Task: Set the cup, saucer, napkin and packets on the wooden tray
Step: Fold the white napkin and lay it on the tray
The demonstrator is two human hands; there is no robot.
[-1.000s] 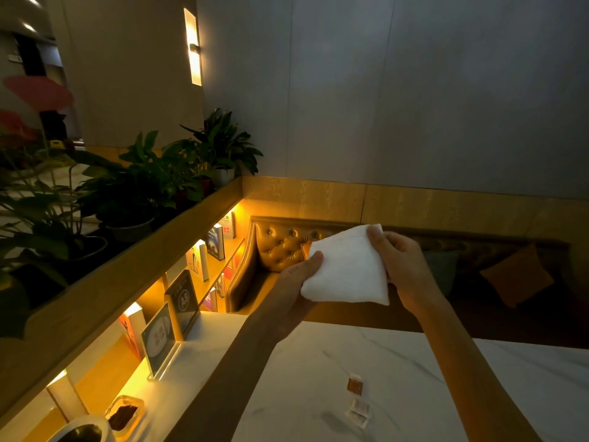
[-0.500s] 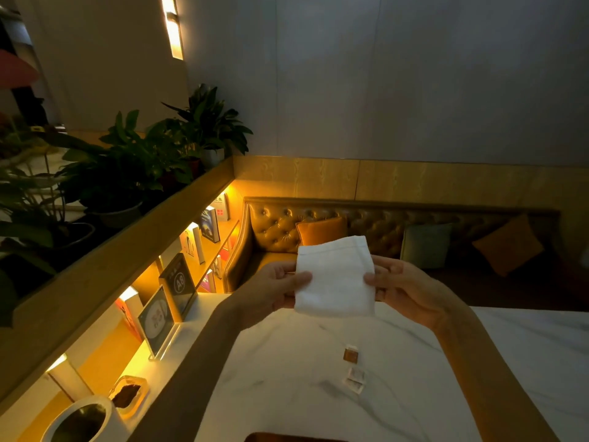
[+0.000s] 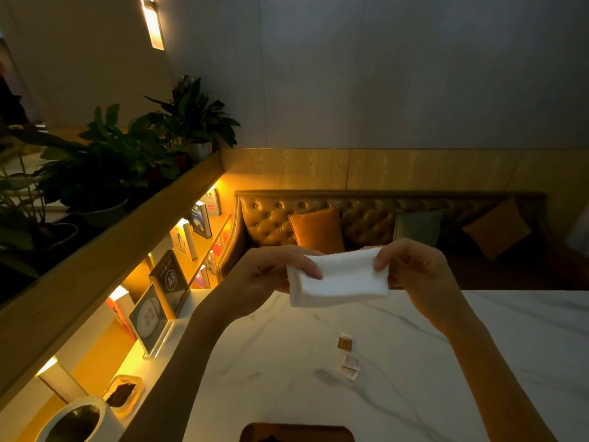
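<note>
A white napkin [image 3: 339, 279] is held in the air above the far side of the white marble table [image 3: 287, 362], folded into a wide band. My left hand [image 3: 271, 272] pinches its left end and my right hand [image 3: 414, 269] pinches its right end. Below them, on the table, lie a brown packet [image 3: 345, 342] and two pale packets [image 3: 350, 366] close together. The far rim of the dark wooden tray [image 3: 296, 432] shows at the bottom edge of the view. No cup or saucer is in view.
Along the table's left side stand a framed sign [image 3: 148, 315], a small dish with something dark [image 3: 122, 393] and a white pot [image 3: 76, 422]. A lit bookshelf and potted plants [image 3: 105, 161] rise at the left. A tufted sofa [image 3: 366, 218] with cushions stands beyond the table.
The napkin has come down from chest height toward the table and been folded from a tall square into a flatter, wider band. Both hands kept hold of it.
</note>
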